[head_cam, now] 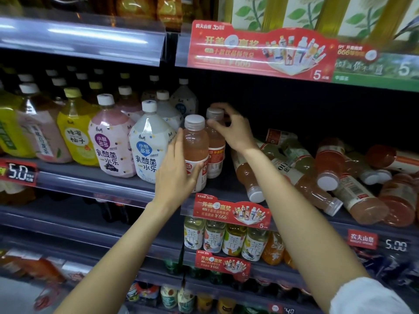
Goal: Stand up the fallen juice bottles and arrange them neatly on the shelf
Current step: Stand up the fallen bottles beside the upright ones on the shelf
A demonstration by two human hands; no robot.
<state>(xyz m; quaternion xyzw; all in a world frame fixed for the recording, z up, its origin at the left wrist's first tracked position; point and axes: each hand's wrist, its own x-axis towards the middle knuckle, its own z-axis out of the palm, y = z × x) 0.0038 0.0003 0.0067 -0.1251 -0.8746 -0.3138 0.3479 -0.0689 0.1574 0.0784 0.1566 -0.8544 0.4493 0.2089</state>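
Standing side by side at the left end of the shelf (229, 184) are two pink juice bottles: the front bottle (195, 152) nearest you and the rear bottle (215, 146) just behind and to its right, touching it. Both are upright with white caps on top.

Your left hand (175, 175) is wrapped loosely around the lower left side of the front bottle, fingers (195, 172) curled across its label, thumb side against the bottle's flank. Your right hand (231, 130) hovers at the neck of the rear bottle, fingers bent and spread around the cap; whether they actually touch it, you cannot tell.

To the right of the upright pair, the fallen bottles (317, 175) lie in a jumbled heap on the same shelf, caps mostly pointing toward you, some stacked on others, reaching to the right edge of view.

To the left, across the shelf divider, stand rows of large drink bottles: a white one (149, 143) just beside your left hand, then a pink one (111, 139) and a yellow one (76, 130). A red promotional tag (231, 211) hangs from the shelf's front edge, above a row of small tea bottles (226, 239) on the shelf below.
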